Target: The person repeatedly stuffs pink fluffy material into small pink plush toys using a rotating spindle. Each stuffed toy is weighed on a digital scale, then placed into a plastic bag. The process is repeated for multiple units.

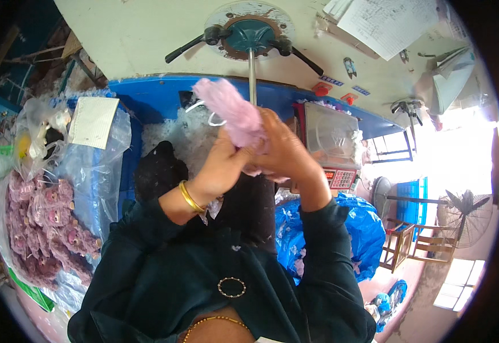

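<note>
A pink fluffy plush piece [229, 108] is held up in front of my body, its long end pointing up and to the left. My left hand [218, 168], with a gold bangle at the wrist, is closed on its lower part. My right hand [286, 146] wraps round the same part from the right, and the fingers hide some of it. White cord loops [216, 120] stick out at the plush's left side. Just behind it, a thin metal tube [253, 77] comes down from the machine's green fitting [249, 35].
Purple plush toys [49, 223] lie at the left with clear plastic bags. White stuffing [175, 134] sits behind my left hand. A digital scale [341, 178] and a blue bag [363, 220] are at the right. Black handles [298, 57], papers [386, 23] and thread clippers [349, 67] are at the top.
</note>
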Tool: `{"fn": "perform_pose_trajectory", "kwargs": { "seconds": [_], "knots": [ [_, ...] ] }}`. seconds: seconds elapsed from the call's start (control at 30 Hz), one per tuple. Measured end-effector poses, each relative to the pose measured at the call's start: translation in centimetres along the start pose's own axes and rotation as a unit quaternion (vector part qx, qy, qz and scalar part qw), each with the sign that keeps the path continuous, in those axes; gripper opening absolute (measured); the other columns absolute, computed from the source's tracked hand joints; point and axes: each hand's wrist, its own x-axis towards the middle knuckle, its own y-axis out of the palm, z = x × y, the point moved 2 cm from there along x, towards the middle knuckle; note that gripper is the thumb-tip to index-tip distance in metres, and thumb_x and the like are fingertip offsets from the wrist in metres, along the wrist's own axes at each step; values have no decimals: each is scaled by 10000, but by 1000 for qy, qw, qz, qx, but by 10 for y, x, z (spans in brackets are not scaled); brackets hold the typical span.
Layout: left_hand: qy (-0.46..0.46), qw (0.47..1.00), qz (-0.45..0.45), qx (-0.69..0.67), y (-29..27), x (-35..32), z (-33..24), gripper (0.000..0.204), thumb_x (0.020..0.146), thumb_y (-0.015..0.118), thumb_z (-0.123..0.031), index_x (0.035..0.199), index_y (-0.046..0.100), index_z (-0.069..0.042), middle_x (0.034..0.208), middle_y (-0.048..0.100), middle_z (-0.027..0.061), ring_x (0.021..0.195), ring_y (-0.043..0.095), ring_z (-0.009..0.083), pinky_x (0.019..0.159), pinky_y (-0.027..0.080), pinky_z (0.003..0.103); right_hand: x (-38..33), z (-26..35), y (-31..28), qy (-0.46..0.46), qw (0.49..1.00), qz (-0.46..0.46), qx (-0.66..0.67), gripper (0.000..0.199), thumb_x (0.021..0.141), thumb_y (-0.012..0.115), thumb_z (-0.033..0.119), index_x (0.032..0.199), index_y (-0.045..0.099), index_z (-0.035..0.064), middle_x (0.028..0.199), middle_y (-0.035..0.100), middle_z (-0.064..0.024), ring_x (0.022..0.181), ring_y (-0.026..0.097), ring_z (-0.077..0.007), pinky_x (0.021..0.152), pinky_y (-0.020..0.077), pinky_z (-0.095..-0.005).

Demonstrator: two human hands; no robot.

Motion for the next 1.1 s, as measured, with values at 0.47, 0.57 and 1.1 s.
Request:
{"fn": "perform_pose_trajectory", "kwargs": {
  "seconds": [0.47,0.57,1.1],
  "knots": [
    [152,949,-2,275,-11,-8,-15,501,940,554,-200,1337,331,9,1158,517,128,972,544,150,820,459,272,-31,-28,47,20,990,-111,85,726,769,658,67,1375,267,-8,1267,473,-245,1183,498,-351,974,411,-403],
    [43,960,-5,277,-11,18,-30,498,922,583,-248,1289,373,15,1054,538,119,866,549,162,736,451,276,-7,-25,23,95,968,-132,191,670,769,662,34,1333,307,-39,1044,640,-176,974,631,-245,841,496,-342],
    [-38,974,31,222,-2,-15,-34,457,914,591,-167,1276,384,23,973,605,99,660,605,126,570,492,239,-47,-7,19,176,949,-70,250,796,704,752,95,1365,319,5,1205,551,-207,1116,558,-272,935,445,-369]
  ]
}}
